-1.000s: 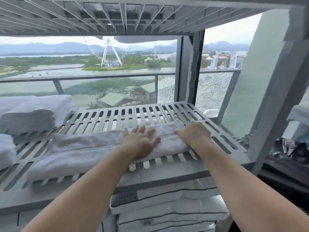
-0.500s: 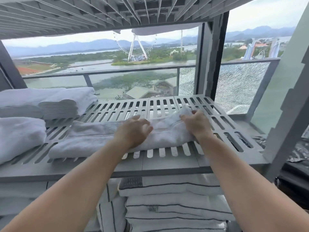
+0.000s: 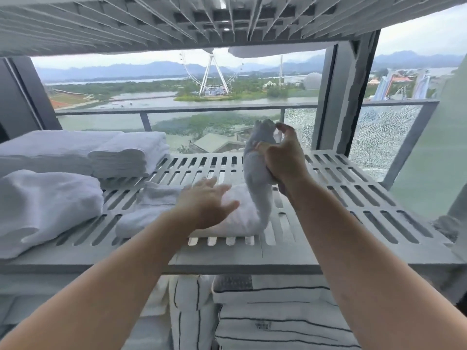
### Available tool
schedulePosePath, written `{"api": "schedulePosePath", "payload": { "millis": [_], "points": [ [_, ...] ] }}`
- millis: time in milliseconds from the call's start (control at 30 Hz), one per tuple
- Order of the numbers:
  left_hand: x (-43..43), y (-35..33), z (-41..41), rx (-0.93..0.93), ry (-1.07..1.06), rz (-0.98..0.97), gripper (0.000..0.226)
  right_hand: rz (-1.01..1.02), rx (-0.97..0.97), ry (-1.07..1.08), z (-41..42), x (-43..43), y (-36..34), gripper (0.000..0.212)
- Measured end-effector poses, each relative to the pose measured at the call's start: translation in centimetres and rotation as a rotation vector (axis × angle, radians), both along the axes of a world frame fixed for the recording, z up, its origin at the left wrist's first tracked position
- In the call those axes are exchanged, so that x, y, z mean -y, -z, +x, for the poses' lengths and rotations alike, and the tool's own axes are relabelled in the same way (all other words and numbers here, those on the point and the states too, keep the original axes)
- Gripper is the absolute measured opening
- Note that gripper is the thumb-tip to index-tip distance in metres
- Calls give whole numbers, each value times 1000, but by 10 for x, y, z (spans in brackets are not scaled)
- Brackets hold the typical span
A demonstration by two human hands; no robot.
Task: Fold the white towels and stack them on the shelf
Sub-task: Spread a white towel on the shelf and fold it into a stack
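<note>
A sec ago both hands lay flat on the long towel [image 3: 235, 215] on the slatted shelf [image 3: 366, 198]; now the right hand [image 3: 285, 157] has gripped the towel's right end and lifted it up off the shelf, so that end stands upright w/ its tip raised above the hand. Left hand [image 3: 204, 205] has slid a bit left, fingers spread, pressing the part that lies flat. Camera has also moved closer & tilted: more of the folded towels [image 3: 83, 152] at left in view vs. before.
</note>
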State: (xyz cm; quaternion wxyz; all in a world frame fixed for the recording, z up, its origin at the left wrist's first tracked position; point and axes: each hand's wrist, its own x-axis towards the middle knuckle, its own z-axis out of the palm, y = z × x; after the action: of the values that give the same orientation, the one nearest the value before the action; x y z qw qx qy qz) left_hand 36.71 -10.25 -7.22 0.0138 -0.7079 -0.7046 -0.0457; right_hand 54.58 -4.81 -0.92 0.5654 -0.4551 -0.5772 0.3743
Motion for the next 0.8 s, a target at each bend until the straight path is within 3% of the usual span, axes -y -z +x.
{"api": "schedulePosePath", "payload": {
  "millis": [67, 167, 267, 333, 467, 533, 667, 800],
  "points": [
    [7, 4, -21, 1, -5, -9, 78, -10, 113, -34, -34, 6, -4, 69],
    [10, 3, -73, 43, -75, 86, 56, 42, 397, -26, -83, 14, -4, 65],
    [13, -4, -134, 218, -101, 221, 31, 119, 691, 45, -127, 23, 0, 52],
    [16, 1, -156, 439, -84, 199, 34, 120, 871, 67, -157, 27, 3, 49],
    [19, 19, -170, 1365, -134, 115, 70, 131, 1064, 87, -205, 36, 12, 32],
    [15, 20, -171, 1633, -145, 69, 72, 136, 1109, 59, -222, 40, 18, 29],
    [11, 18, -175, 1858, -108, 25, 77, 71, 1229, -7, -238, 44, 21, 27],
    [13, 17, -179, 1901, -103, 24, 77, -15, 1284, -52, -244, 49, 11, 31]
  ]
}}
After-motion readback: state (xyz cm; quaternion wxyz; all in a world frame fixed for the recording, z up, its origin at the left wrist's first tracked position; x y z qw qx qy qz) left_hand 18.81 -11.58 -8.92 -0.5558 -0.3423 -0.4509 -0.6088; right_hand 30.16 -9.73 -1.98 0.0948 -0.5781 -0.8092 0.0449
